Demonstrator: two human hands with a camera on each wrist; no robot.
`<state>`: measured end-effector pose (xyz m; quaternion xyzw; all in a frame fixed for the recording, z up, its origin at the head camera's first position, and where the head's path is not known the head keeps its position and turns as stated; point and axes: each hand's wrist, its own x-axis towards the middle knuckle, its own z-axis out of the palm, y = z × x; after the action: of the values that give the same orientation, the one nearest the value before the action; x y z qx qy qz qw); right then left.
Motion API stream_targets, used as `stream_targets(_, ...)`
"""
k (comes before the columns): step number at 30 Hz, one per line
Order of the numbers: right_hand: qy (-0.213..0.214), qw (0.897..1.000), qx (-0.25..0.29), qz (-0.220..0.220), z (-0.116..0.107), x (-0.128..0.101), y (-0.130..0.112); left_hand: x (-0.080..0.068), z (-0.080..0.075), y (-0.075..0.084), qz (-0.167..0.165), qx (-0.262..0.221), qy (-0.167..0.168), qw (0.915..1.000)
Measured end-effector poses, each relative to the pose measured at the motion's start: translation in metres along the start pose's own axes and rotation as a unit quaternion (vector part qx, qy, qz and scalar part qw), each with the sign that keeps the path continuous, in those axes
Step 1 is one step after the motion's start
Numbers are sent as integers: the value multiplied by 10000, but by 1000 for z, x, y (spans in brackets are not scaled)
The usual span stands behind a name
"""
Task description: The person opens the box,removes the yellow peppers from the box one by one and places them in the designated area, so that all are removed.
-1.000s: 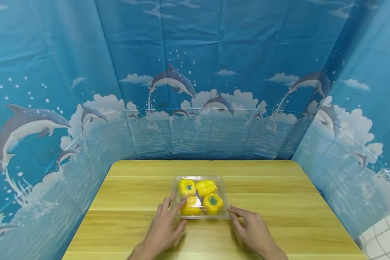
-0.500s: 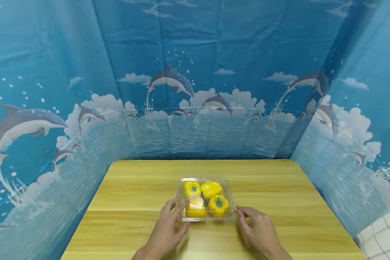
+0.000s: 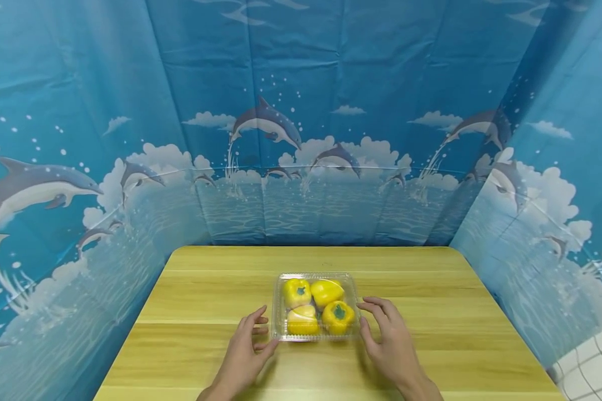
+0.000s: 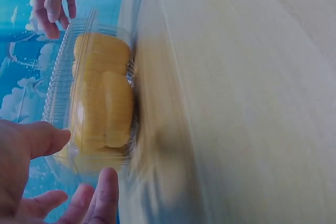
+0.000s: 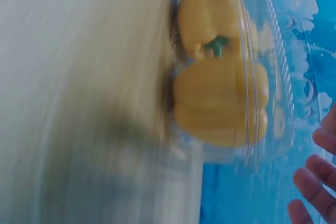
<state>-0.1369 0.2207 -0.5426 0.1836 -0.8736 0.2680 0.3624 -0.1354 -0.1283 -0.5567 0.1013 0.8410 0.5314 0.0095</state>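
A clear plastic clamshell box [image 3: 315, 275] lies shut on the wooden table [image 3: 431, 312]. Inside are several yellow bell peppers [image 3: 337, 316] with green stems. My left hand [image 3: 248, 348] rests just left of the box, fingers loosely spread, thumb close to the near-left corner. In the left wrist view its fingertips [image 4: 105, 192] hover beside the box [image 4: 58, 77] and the peppers [image 4: 102, 98]. My right hand [image 3: 388, 334] lies by the right side, fingers relaxed beside the wall. Its fingertips [image 5: 315, 187] stand a little off the box [image 5: 273, 66] in the right wrist view.
Blue dolphin-print curtains [image 3: 301, 139] close in the table at the back and both sides. A white checked cloth [image 3: 592, 367] shows at the lower right, off the table. The box is the only object on the wood.
The box slid slightly right. My left fingers came off the lid and drew back to the left. My right hand left the near-right corner and moved forward along the right side.
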Motion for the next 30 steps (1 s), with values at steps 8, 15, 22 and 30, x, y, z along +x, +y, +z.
stream_targets(8, -531, 9977, 196, -363, 17, 18, -22, 5, -2, -9, -381, -813, -339, 9954)
stream_targets(15, -1062, 9912, 368, -706, 34, 28, -44, 4, -3, -17, -793, -1530, -477, 9839)
stream_targets(22, -1824, 9764, 434, -1076, 48, 34, -67, 0, -5, -20, -997, -1823, -717, 9755)
stream_targets(30, -2556, 9546, 707, -1354, 62, 45, -79, 4, -9, -21, -1144, -1942, -784, 9711)
